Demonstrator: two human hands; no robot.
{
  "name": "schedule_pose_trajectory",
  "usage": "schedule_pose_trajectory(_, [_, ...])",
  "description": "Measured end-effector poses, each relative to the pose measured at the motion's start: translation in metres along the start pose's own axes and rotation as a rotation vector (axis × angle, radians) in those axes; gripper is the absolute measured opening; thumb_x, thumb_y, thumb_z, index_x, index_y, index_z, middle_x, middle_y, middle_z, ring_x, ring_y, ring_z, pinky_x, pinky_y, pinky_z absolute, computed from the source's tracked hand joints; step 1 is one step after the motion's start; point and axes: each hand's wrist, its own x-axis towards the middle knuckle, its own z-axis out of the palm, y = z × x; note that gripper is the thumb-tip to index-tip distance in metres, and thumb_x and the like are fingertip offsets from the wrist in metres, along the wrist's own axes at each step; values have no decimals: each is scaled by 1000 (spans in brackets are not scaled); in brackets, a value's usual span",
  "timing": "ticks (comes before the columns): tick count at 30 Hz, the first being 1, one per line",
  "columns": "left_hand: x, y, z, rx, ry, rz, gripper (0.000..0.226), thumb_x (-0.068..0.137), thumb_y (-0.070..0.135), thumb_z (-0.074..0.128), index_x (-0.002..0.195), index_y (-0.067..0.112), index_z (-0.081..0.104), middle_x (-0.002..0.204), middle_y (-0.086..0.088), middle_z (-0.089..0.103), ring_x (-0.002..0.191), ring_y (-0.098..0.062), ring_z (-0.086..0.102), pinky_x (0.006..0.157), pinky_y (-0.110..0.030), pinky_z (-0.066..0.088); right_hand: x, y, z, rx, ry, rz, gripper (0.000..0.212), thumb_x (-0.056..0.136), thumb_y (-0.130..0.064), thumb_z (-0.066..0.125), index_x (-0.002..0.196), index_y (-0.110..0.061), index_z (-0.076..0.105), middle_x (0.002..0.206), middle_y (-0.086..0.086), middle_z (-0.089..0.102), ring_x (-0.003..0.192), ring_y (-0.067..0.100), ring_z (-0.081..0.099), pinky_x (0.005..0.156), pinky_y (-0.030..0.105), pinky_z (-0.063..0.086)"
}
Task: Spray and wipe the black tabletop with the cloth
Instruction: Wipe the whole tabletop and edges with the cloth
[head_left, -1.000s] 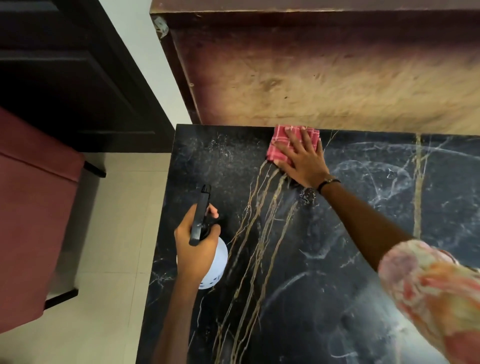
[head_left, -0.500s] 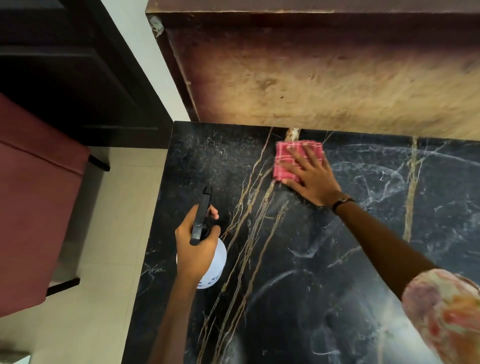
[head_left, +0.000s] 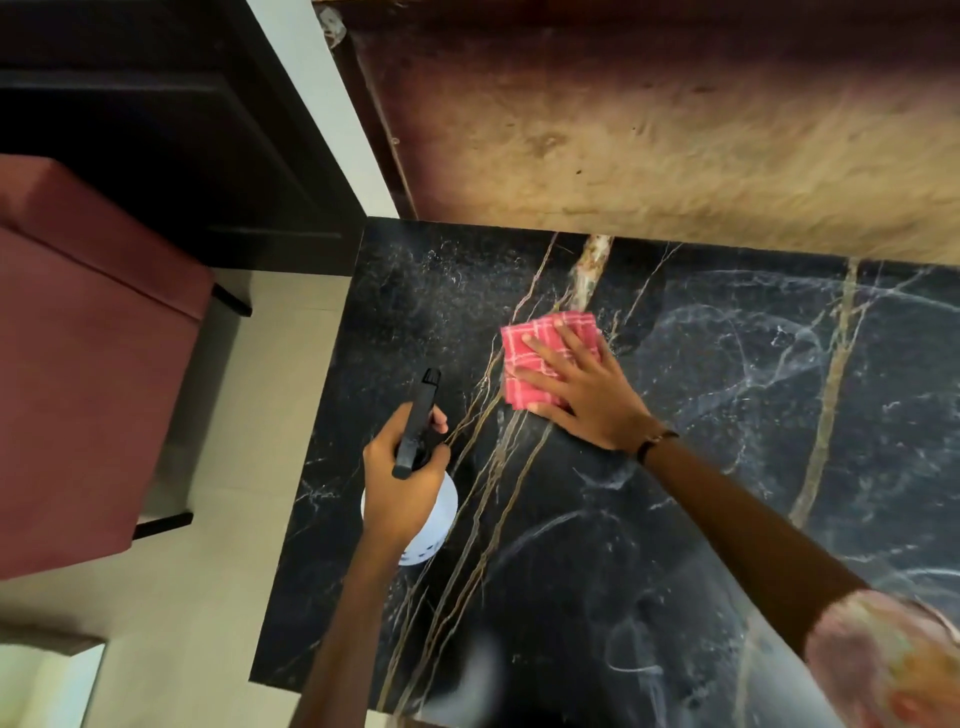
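The black marble tabletop (head_left: 597, 545) with gold and white veins fills the lower right of the head view. My right hand (head_left: 587, 389) presses flat on a folded pink checked cloth (head_left: 524, 343) lying on the tabletop near its far left part. My left hand (head_left: 402, 483) grips a white spray bottle (head_left: 434, 525) with a black trigger head (head_left: 418, 421), held over the table's left edge with the nozzle pointing away from me.
A worn brown wooden panel (head_left: 675, 130) runs along the table's far edge. A maroon seat (head_left: 88, 353) stands on the pale tiled floor (head_left: 208, 623) to the left, with dark furniture (head_left: 156, 130) behind it.
My right hand has dragged the cloth from the table's far edge toward me and slightly left. The left hand with the spray bottle has stayed in place.
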Motion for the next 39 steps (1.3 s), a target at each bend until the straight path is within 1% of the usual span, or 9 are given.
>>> schedule_pose_trajectory(4, [-10, -2, 1, -7, -20, 10, 39, 82, -10, 58, 90, 28, 58, 90, 7, 64, 91, 7, 61, 85, -1, 44, -41, 50, -6, 26, -4, 195, 57, 94, -65, 12, 146, -42, 15, 160, 3, 14, 146, 38, 4, 111, 69, 10])
schedule_pose_trajectory(8, [-20, -7, 0, -20, -8, 12, 40, 82, -11, 58, 90, 29, 57, 89, 7, 63, 89, 10, 61, 80, 1, 43, 9, 35, -16, 126, -7, 442, 65, 89, -69, 9, 145, -42, 28, 159, -2, 7, 145, 41, 3, 108, 68, -6])
schedule_pose_trajectory(14, [-33, -13, 1, -22, 1, 21, 36, 82, -11, 58, 91, 24, 61, 90, 3, 65, 91, 2, 62, 84, -4, 44, 32, -59, -6, 51, -33, 122, 58, 93, -61, 16, 144, -39, 33, 159, 3, 16, 144, 42, 9, 109, 72, 4])
schedule_pose_trajectory(18, [-41, -14, 1, -35, 12, 15, 37, 83, -11, 57, 90, 25, 60, 89, 4, 64, 90, 6, 62, 81, -1, 43, -35, -47, 3, 8, -35, -86, 54, 96, -62, 21, 146, -42, 27, 159, -1, 15, 147, 35, 4, 113, 67, 6])
schedule_pose_trajectory(24, [-52, -21, 1, -26, 7, 4, 40, 83, -8, 59, 91, 32, 58, 91, 9, 64, 91, 10, 61, 81, 1, 41, -58, 11, -7, 69, -37, 155, 57, 94, -66, 12, 145, -42, 22, 159, 1, 15, 146, 37, 5, 109, 71, 12])
schedule_pose_trajectory(28, [-58, -22, 2, -16, 37, 21, 43, 83, -10, 59, 88, 33, 57, 88, 10, 62, 88, 12, 61, 77, 1, 42, 5, -23, -9, 103, -7, 358, 56, 94, -63, 20, 144, -40, 31, 160, 1, 14, 145, 41, 5, 106, 70, -4])
schedule_pose_trajectory(31, [-63, -21, 4, -6, 46, 29, 41, 82, -13, 58, 87, 28, 58, 85, 9, 62, 86, 14, 60, 75, 2, 41, 25, -73, -7, 71, -17, 236, 54, 96, -59, 23, 146, -41, 25, 160, 1, 8, 145, 41, 3, 107, 69, -6])
schedule_pose_trajectory(34, [-68, -23, 4, 2, 53, 39, 32, 80, -14, 57, 88, 17, 62, 80, -1, 65, 84, 2, 62, 77, -5, 44, 2, -111, -3, 81, -40, -19, 55, 95, -59, 23, 145, -38, 30, 159, 4, 16, 144, 43, 9, 109, 72, 4])
schedule_pose_trajectory(39, [-77, -26, 2, -31, 59, 30, 42, 81, -14, 56, 88, 27, 61, 87, 0, 65, 87, 1, 63, 80, -5, 45, -78, -80, 8, 39, 1, -173, 51, 96, -60, 29, 144, -42, 29, 158, -1, 20, 146, 35, 7, 114, 64, 5])
